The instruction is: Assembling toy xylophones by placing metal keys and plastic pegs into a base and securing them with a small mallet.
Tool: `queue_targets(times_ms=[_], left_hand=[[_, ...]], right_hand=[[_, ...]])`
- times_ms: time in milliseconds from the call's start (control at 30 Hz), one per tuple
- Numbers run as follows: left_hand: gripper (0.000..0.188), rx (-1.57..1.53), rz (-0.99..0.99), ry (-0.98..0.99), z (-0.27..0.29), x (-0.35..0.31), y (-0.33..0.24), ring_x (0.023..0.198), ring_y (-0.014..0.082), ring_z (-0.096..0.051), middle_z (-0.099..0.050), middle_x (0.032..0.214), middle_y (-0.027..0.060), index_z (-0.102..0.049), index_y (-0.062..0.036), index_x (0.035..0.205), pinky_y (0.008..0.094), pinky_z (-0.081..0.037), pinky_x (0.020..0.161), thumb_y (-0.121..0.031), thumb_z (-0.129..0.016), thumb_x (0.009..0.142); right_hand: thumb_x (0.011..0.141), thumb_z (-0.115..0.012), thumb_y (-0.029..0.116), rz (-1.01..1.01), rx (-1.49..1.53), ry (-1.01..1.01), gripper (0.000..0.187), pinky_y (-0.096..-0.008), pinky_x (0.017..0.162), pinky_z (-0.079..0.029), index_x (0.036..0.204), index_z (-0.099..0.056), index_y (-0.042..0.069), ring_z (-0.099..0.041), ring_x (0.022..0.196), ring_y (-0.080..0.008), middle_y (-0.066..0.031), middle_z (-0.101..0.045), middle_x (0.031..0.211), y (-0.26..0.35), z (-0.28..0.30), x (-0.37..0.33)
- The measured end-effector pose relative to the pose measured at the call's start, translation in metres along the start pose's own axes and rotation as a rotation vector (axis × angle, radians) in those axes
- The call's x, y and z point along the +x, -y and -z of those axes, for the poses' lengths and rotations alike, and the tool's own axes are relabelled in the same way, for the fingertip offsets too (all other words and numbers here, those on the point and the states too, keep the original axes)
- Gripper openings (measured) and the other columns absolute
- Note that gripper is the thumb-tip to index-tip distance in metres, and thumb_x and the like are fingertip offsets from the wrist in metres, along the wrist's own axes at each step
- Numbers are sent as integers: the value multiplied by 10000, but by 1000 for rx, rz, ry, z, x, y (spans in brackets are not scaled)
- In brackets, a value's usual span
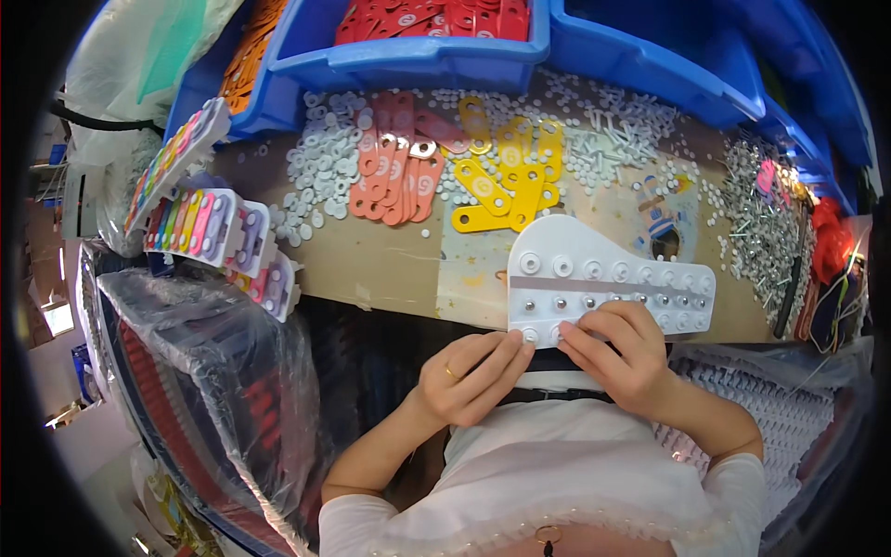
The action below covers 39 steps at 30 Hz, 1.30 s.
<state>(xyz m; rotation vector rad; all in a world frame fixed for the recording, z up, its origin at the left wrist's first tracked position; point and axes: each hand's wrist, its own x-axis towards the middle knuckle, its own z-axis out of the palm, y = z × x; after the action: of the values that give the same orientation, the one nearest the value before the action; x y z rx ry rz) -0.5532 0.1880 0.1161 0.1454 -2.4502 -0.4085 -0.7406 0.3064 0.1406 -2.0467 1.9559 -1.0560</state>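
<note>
Head camera view shows two bare hands working at the lower edge of one white plastic board (554, 239), which has a wide left end, a wavy upper side and a narrower right end. This board lies at the front edge of a brown surface (367, 269), in front of the person's body. It carries two rows of white round washers (562, 266), and between them one row of shiny silver round caps (561, 304).

The left hand (475, 373), with a gold ring, has its thumb and fingertips brought close together at the lower-left corner of the board. The right hand (620, 357) is bent over the lower edge, its fingertips touching near the bottom washers. Whether either hand pinches some small part, I cannot tell.

Behind the board lie flat yellow bars with holes (526, 197) and, to their left, flat salmon-pink bars (394, 181). Many small silver metal screws (766, 232) are heaped at the right. Blue plastic bins (408, 58) stand at the back.
</note>
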Motion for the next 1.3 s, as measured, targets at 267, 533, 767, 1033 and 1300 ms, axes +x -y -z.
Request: queue_targets(times_ms=[267,533,767,1033,1300], left_hand=[[288,-156,78,-22,-3,7,10,813,193,-616,-642,922,32,-712,-74,912,302,-494,633,-73,-791,634],[292,175,813,-13,34,19,45,1127,427,-549,-573,1206,263,-588,51,1135,464,-449,951,-63,-628,869],[310,395,822,-99,38,10,58,1166,438,-484,-499,1273,274,-547,62,1177,497,-397,987,8,-568,872],[637,-54,1127,-797,55,-25,57,1423,405,-168,-148,1517,277,-233,42,1437,466,-158,1150,-145,-580,937],[643,179,1082,-747,80,0,52,1433,374,-169,-130,1539,256,-191,37,1456,452,-147,1166,-228,-524,974]], right_hand=[[611,-807,41,-132,96,146,334,-355,666,-413,920,-688,90,-536,788,-232,-42,-556,863,5,5,13],[618,-793,41,-12,99,218,397,-380,720,-397,992,-672,91,-548,842,-252,-66,-575,949,-7,22,38],[748,-666,53,380,-30,291,445,-469,934,-440,1184,-579,41,-549,1126,-331,-157,-557,1228,-10,-55,147],[910,-581,169,153,458,70,457,-437,956,-431,1282,-446,-58,-514,1137,-390,-222,-500,1226,47,-139,244],[744,-723,170,407,-2,-329,379,-426,824,-414,1046,-533,40,-501,960,-338,-162,-501,990,80,-140,331]])
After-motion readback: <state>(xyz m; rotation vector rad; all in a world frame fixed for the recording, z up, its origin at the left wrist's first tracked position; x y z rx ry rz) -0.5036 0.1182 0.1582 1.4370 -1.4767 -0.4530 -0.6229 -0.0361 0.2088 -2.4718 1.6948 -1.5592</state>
